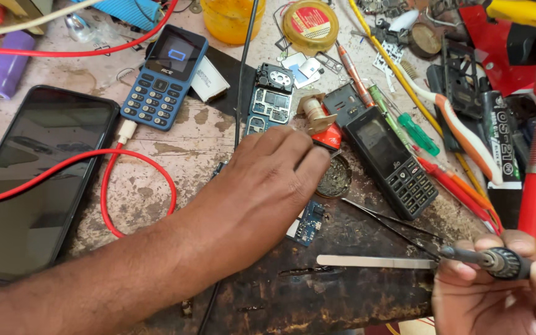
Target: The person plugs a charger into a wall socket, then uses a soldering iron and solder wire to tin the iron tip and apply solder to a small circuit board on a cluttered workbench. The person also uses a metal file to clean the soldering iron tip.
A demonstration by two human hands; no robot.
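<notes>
My left hand [268, 186] lies palm down over a small blue circuit board [310, 223] on the worn workbench [187, 149]; its fingertips reach toward a round tin of solder paste [334, 177] and a small red part [329, 136]. My right hand [497, 291] at the lower right grips the handle of a soldering iron [497, 260]. The iron's thin dark tip [392, 220] points up-left toward the board. A flat metal tool [373, 261] lies just left of my right hand.
A black smartphone [32, 180] with a red cable [138, 186] lies at left. A blue keypad phone [167, 75], an opened phone frame [269, 99], a black keypad phone [392, 161], screwdrivers [404, 121], a toothbrush [460, 130] and a yellow tin [310, 25] crowd the bench.
</notes>
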